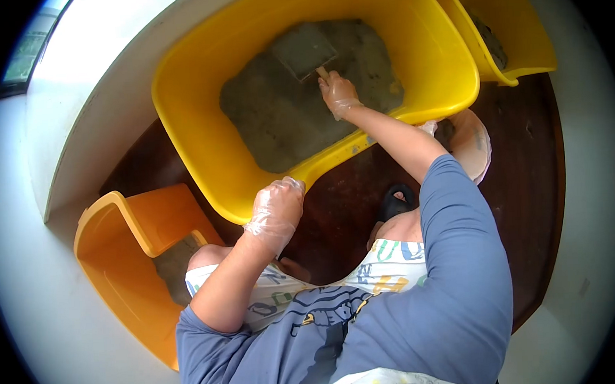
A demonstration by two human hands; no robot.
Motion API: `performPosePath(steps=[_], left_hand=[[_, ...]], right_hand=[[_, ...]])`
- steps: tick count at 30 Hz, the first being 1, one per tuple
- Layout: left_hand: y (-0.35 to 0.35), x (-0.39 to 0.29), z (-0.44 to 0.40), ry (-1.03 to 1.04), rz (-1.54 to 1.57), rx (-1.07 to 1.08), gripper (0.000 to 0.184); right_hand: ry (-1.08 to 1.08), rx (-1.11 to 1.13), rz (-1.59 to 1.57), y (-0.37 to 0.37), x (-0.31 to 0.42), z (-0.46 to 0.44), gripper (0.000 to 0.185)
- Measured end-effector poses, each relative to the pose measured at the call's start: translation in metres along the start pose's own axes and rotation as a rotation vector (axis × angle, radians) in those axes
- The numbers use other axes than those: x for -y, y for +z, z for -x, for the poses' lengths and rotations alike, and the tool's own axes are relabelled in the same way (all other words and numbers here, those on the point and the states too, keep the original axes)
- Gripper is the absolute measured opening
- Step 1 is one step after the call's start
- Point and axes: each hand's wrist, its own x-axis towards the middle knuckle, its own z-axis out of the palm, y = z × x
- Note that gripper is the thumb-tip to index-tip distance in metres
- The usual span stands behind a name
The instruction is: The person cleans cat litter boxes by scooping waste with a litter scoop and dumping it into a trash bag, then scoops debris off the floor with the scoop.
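Observation:
My right hand, in a clear plastic glove, is closed round the light handle of a flat scoop. The scoop's grey blade lies on the grey sandy material inside the large yellow tub. At the tub's near left rim, my left hand, gloved as well, has its fingers wrapped over the edge. Its fingertips are partly hidden behind the rim.
An orange bin with grey material stands at the lower left. Another yellow tub is at the upper right. A pale round container sits beside my right forearm. A white wall rises at the left.

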Motion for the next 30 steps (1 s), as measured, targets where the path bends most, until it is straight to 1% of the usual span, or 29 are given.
performPosePath(steps=[1, 4, 7, 10, 13, 16, 19, 22, 25, 28, 30], left_hand=[[0.001, -0.001, 0.000, 0.004, -0.024, -0.010, 0.008], [0.004, -0.001, 0.000, -0.019, -0.039, -0.012, 0.009], [0.007, 0.000, 0.001, -0.006, -0.057, -0.034, 0.008], [0.008, -0.002, -0.001, -0.056, -0.079, 0.023, 0.008], [0.010, -0.002, 0.000, -0.041, -0.089, -0.015, 0.007], [0.009, -0.003, 0.001, -0.046, -0.100, -0.004, 0.008], [0.006, -0.005, 0.001, -0.054, -0.129, 0.013, 0.008], [0.004, -0.005, 0.001, -0.035, -0.139, 0.028, 0.008], [0.006, -0.003, 0.000, -0.012, -0.118, 0.016, 0.009], [0.005, -0.005, 0.000, -0.026, -0.130, 0.026, 0.009], [0.004, -0.004, 0.000, -0.010, -0.135, 0.024, 0.009]], right_hand=[[-0.029, 0.014, 0.001, -0.002, -0.003, -0.001, 0.037], [0.030, -0.026, 0.034, -0.008, -0.005, -0.001, 0.037], [-0.036, 0.040, 0.143, -0.021, -0.009, -0.015, 0.038], [-0.001, 0.080, 0.126, -0.022, -0.010, -0.008, 0.038], [0.006, 0.114, 0.062, -0.024, -0.006, -0.011, 0.039], [0.017, 0.087, 0.023, -0.015, 0.002, -0.006, 0.041], [-0.031, 0.093, 0.043, -0.012, -0.001, -0.015, 0.042], [0.076, 0.030, 0.066, -0.012, 0.001, -0.018, 0.042], [0.066, 0.080, 0.118, -0.020, 0.004, -0.015, 0.042], [-0.026, 0.124, 0.178, -0.019, 0.000, -0.013, 0.042], [-0.002, 0.132, 0.177, -0.016, 0.001, -0.009, 0.042]])
